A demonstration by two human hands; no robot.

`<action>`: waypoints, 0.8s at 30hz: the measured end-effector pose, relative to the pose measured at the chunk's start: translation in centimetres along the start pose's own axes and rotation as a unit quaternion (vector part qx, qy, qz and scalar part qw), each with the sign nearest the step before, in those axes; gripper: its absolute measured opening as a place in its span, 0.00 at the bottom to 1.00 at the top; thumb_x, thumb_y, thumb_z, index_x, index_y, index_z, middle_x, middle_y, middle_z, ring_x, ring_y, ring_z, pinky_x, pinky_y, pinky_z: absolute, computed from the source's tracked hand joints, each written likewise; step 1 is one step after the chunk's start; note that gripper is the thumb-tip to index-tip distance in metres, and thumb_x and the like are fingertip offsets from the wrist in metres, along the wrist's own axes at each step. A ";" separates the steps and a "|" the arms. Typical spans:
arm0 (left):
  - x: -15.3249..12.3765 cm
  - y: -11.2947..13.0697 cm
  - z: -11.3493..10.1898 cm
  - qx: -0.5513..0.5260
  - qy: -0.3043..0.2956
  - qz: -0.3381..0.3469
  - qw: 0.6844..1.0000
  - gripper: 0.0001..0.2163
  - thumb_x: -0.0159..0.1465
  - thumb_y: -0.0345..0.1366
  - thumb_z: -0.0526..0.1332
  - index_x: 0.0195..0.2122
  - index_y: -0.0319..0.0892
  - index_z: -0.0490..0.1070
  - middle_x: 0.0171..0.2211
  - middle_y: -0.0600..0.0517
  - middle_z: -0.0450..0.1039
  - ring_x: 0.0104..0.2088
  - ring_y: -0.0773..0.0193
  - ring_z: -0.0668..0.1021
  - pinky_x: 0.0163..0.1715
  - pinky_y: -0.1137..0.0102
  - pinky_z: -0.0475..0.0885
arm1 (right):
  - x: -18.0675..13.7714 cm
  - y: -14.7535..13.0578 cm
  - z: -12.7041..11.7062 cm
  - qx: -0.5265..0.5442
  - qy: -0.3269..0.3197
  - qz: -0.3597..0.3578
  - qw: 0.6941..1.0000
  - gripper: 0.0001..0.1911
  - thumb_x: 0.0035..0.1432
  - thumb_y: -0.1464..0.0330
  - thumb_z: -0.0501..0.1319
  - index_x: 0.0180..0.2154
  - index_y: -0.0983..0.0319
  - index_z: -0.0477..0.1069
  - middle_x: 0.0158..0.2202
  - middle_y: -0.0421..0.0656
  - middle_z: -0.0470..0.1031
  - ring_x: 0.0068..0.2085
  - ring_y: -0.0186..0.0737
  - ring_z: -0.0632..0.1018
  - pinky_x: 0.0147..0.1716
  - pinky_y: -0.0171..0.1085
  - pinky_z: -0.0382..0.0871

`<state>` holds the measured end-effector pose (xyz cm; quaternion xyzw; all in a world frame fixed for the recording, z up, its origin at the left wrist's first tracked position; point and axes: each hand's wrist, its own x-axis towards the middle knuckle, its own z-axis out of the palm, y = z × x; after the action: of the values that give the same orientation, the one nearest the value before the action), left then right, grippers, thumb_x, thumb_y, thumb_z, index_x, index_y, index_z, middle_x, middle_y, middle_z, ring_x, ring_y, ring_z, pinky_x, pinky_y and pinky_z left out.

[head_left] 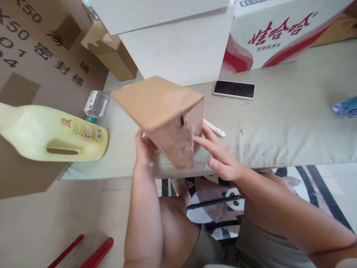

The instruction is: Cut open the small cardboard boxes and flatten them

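Gripping a small brown cardboard box point(164, 115) from both sides, the person holds it tilted over the near edge of the tabletop point(292, 123). The left hand point(145, 150) is wrapped against the box's lower left side, fingers hidden behind the cardboard, so only the back of the hand shows. The right hand point(220, 156) presses flat on the box's right face, fingers stretched out along it. Just past the right hand's fingertips lies a small white tool point(214, 128), and farther beyond it a dark phone point(234, 89) lies flat. Out to the right of that hand the tabletop runs wide and bare, as far as a blue bottle end point(346, 107) at the picture's edge. Left of the left hand things are tighter: a pale yellow jug point(52, 134) lies on its side, with a clear bottle point(96, 104) just behind it and a big printed carton point(41, 48) beyond. Straight ahead of both hands a white box point(178, 48) and a red-and-white carton point(279, 33) wall off the far side. As for the box itself, it is plain, scuffed brown, its end face dented with a small tear near the upper corner.
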<state>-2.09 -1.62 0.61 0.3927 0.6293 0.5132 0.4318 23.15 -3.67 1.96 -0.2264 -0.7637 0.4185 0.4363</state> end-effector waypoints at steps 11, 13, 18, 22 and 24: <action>-1.0 0.1 1.0 0.141 -0.052 -0.026 0.988 0.16 0.59 0.51 0.63 0.37 0.43 0.74 0.34 0.46 0.78 0.31 0.60 0.78 0.31 0.66 0.72 | 0.7 0.1 -1.8 0.042 0.128 0.205 0.969 0.22 0.66 0.57 0.55 0.59 0.51 0.66 0.64 0.41 0.67 0.65 0.46 0.66 0.67 0.51 0.57; -0.8 0.4 1.4 0.089 0.073 0.131 0.985 0.18 0.60 0.51 0.61 0.46 0.45 0.72 0.49 0.44 0.75 0.49 0.56 0.77 0.45 0.62 0.73 | 0.9 0.2 -1.7 0.048 0.114 0.200 0.972 0.21 0.66 0.57 0.54 0.59 0.51 0.66 0.63 0.40 0.68 0.65 0.45 0.66 0.67 0.50 0.56; -1.4 1.0 2.2 0.042 0.066 0.382 0.921 0.19 0.65 0.50 0.55 0.53 0.51 0.70 0.64 0.50 0.62 0.66 0.56 0.64 0.64 0.58 0.61 | 0.6 0.3 -0.6 0.067 0.030 0.153 0.985 0.24 0.67 0.55 0.53 0.62 0.50 0.64 0.66 0.41 0.64 0.67 0.47 0.64 0.67 0.51 0.57; -1.5 0.7 2.2 0.095 0.065 0.388 0.914 0.21 0.67 0.54 0.49 0.49 0.49 0.72 0.64 0.50 0.59 0.67 0.54 0.61 0.67 0.58 0.55 | 0.5 0.3 0.2 0.090 0.030 0.157 0.983 0.26 0.67 0.54 0.53 0.64 0.50 0.61 0.67 0.41 0.62 0.67 0.46 0.63 0.65 0.49 0.61; -1.4 0.5 2.1 0.076 0.064 0.392 0.915 0.22 0.66 0.55 0.48 0.47 0.48 0.72 0.64 0.48 0.58 0.67 0.52 0.60 0.67 0.56 0.55 | 0.7 0.3 0.3 0.092 0.033 0.171 0.980 0.25 0.67 0.54 0.52 0.63 0.51 0.61 0.66 0.42 0.64 0.66 0.46 0.65 0.64 0.49 0.62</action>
<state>0.38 -2.21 1.04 0.6059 0.4883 0.6156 0.1241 22.55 -3.13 1.97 -0.3263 -0.6569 0.5477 0.4024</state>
